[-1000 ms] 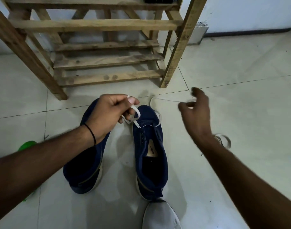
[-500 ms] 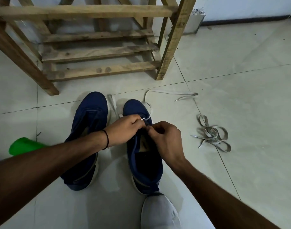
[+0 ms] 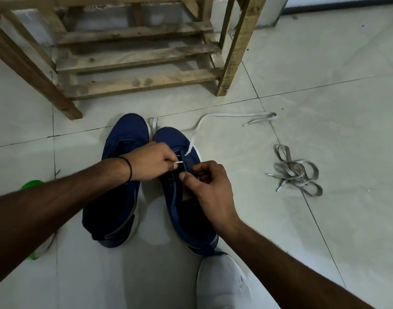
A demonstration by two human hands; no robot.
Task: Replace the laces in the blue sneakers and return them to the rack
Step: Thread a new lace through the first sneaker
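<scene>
Two blue shoes in the head view, the only view: left sneaker (image 3: 124, 139) and right sneaker (image 3: 168, 139), side by side on the tiled floor (image 3: 324, 85) just in front of the wooden rack (image 3: 135, 56), toes toward it. The rack's upper shelves are cut off by the frame.

The left hand (image 3: 151, 162) pinches the tip of the white lace (image 3: 224, 115) between thumb and forefinger; its forearm hides the left sneaker's middle. The lace trails out past the rack's right post.

The right hand (image 3: 210, 188), fingers curled tight, pinches the right sneaker's eyelet edge; the eyelet itself is hidden.

Grey laces (image 3: 296, 172) are heaped well to the right of the rack. A green object (image 3: 31, 185) is mostly hidden and cannot be identified.
</scene>
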